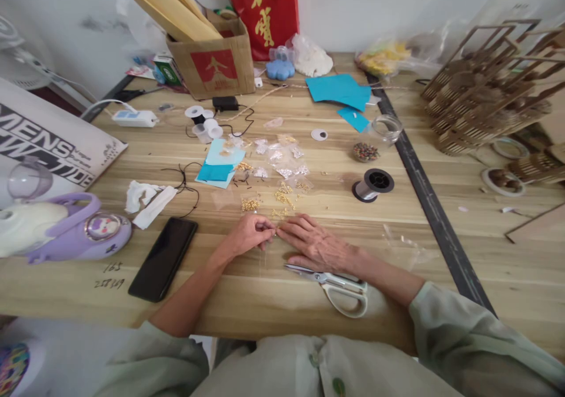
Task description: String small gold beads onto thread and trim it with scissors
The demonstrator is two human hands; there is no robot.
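Note:
My left hand (251,233) is closed in a pinch at the middle of the wooden table, with a thin clear thread hanging below it; what sits between the fingertips is too small to name. My right hand (311,242) lies palm down with fingers stretched toward the left fingertips, and its index fingertip nearly meets them. Scissors with white handles (346,301) rest just below the right hand. Small gold beads (251,204) lie in piles beyond the hands, with bags of silvery beads (286,158) behind. A wire spool (373,186) stands to the right.
A black phone (163,260) and a purple bottle (79,229) are on the left. Blue sheets (339,91), a jar (386,131) of mixed beads and a cardboard box (210,61) stand farther back. Wooden racks (481,91) fill the right rear, beyond a black strip (435,214).

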